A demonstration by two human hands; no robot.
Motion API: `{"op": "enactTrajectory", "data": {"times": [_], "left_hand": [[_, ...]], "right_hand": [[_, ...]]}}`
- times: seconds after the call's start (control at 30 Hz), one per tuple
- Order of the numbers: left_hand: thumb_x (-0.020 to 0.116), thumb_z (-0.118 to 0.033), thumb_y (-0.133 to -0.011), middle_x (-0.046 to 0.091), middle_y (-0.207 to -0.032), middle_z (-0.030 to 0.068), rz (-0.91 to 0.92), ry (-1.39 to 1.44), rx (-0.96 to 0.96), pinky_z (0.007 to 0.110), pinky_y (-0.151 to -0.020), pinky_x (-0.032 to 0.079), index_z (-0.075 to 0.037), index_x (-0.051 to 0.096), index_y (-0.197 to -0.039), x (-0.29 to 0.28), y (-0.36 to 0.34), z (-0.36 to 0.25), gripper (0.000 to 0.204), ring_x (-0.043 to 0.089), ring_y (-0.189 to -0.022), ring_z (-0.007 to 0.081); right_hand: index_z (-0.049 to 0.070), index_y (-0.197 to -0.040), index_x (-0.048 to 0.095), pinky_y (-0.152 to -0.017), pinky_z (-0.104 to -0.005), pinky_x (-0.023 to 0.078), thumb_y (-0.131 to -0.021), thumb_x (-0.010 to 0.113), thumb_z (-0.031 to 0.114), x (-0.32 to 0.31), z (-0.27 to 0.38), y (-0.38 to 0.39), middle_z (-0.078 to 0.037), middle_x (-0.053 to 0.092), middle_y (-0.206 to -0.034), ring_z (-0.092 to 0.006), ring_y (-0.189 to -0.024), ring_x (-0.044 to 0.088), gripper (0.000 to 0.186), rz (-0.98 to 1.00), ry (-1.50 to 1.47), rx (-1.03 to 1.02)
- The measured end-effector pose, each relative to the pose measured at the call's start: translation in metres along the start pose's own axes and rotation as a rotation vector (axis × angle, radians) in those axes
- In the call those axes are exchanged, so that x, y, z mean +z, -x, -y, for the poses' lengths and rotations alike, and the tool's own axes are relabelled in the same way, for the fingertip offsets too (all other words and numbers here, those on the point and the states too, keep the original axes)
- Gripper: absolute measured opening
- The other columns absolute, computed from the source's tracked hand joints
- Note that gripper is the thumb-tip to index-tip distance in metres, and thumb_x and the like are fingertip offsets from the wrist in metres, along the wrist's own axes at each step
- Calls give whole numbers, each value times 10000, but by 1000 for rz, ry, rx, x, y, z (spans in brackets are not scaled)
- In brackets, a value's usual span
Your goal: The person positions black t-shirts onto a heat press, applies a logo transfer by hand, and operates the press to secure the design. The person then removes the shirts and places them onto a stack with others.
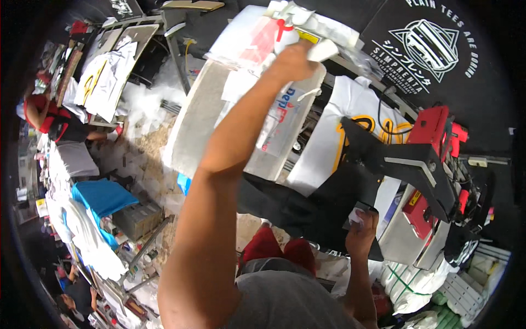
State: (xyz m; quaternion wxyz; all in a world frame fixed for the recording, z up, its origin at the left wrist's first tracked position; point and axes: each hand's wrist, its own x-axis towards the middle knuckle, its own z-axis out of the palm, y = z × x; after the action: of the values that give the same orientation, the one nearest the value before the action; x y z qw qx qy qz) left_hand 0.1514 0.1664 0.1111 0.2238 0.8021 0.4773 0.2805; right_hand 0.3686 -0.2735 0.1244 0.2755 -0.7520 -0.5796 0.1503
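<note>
Left hand (pixel 293 61) reaches far forward; right hand (pixel 361 233) bends low over black cloth (pixel 323 214).
The right pinches a slip (pixel 356 215); the left's grip can't be told. Strapped sack (pixel 405 286), contents hidden.

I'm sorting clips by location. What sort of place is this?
Probably a shirt printing workshop: a red and black press stands at the right, a white shirt with yellow and black lettering lies beside it, and more white clothing lies at the upper left.
</note>
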Motion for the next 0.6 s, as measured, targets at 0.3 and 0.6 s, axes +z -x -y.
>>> {"op": "enactTrajectory", "data": {"times": [0.3, 0.6], "left_hand": [[677, -199, -795, 608, -1225, 274, -114, -251, -33, 446, -1040, 439, -4, 436, -1385, -41, 104, 112, 667, 564, -1173, 429], [768, -182, -758, 608, -1222, 234, -9, -151, -189, 475, -969, 489, -53, 511, -1230, -33, 119, 102, 553, 573, -1145, 428]], "right_hand": [[26, -1067, 568, -892, -469, 469, -715, 521, -172, -2, 10, -3, -218, 549, -1052, -414, -1016, 568, 407, -27, 19, -21], [52, -1084, 553, -875, -476, 468, -711, 509, -170, 1, 7, -1, -223, 536, -1023, -422, -978, 561, 436, -78, -9, -59]]}}
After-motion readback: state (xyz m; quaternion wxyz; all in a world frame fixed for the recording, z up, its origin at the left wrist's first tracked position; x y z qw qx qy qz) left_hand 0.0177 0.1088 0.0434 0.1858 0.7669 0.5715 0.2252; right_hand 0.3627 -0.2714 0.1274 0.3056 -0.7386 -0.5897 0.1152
